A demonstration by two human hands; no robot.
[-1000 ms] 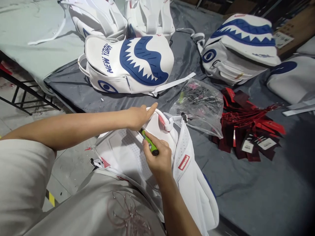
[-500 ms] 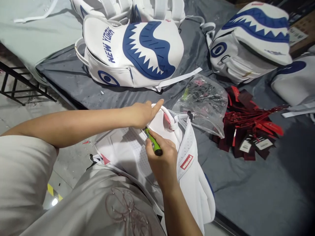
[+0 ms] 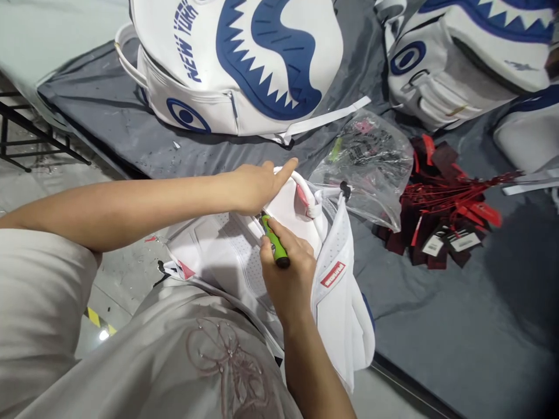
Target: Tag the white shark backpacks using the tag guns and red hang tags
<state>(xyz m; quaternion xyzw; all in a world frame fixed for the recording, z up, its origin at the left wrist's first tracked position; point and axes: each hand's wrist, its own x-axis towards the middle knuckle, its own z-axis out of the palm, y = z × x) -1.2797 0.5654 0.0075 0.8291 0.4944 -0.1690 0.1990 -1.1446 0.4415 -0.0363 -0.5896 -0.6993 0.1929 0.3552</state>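
Note:
A white backpack [image 3: 227, 244] lies against my front at the table edge, its dotted back panel and straps facing up. My left hand [image 3: 257, 187] grips its top by the white carry handle, with one finger stretched out over the loop. My right hand [image 3: 290, 267] is closed around a short green marker-like tool [image 3: 274, 240] with a black end. The tool's front tip meets the bag close below my left hand, and the exact contact point is hidden. A red label [image 3: 332, 274] shows on the shoulder strap to the right.
Another white backpack [image 3: 192, 105] with a blue shark mouth lies across the table [image 3: 437, 326]. A clear plastic bag [image 3: 371, 157] and a bundle of dark red hang tags [image 3: 441, 215] lie to the right. More backpacks [image 3: 437, 81] stand at the back right. A black metal rack [image 3: 35, 137] is at the left.
The view has shifted, so the far backpacks sit higher and look larger. Both hands keep their places on the bag, with the green tool still in my right hand.

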